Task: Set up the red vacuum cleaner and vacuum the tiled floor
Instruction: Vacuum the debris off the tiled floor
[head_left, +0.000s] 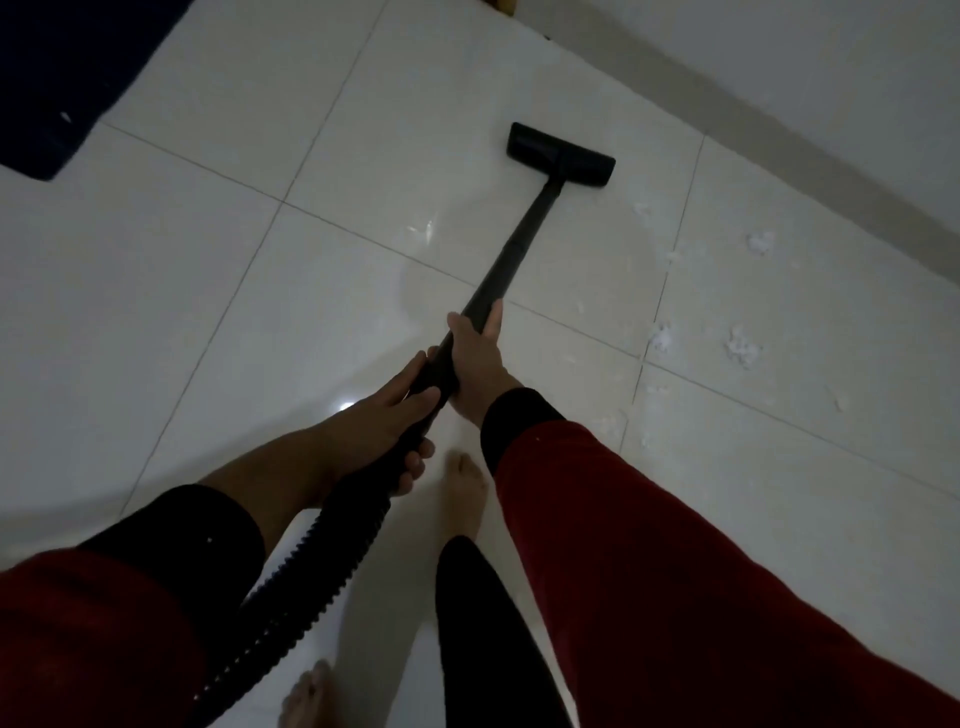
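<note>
On glossy white tiles (363, 156), both hands (475, 364) around matte black wand (511, 254), ribbed hose (311, 571) trailing.

The person wears a dark red long-sleeved top over a black under-layer. On the right sleeve (675, 545) the red cloth runs down to a black cuff (514, 421) that closes snugly at the wrist. The left sleeve (104, 623) is the same red, and its black inner layer (208, 530) is pushed up, leaving the forearm bare. A few tiny pale specks dot both sleeves. Both hands, the left hand (374, 431) and the right hand (478, 364), are bare, with no rings or watch visible. A black trouser leg (483, 623) ends above the ankle, and both feet (462, 493) are bare.
</note>
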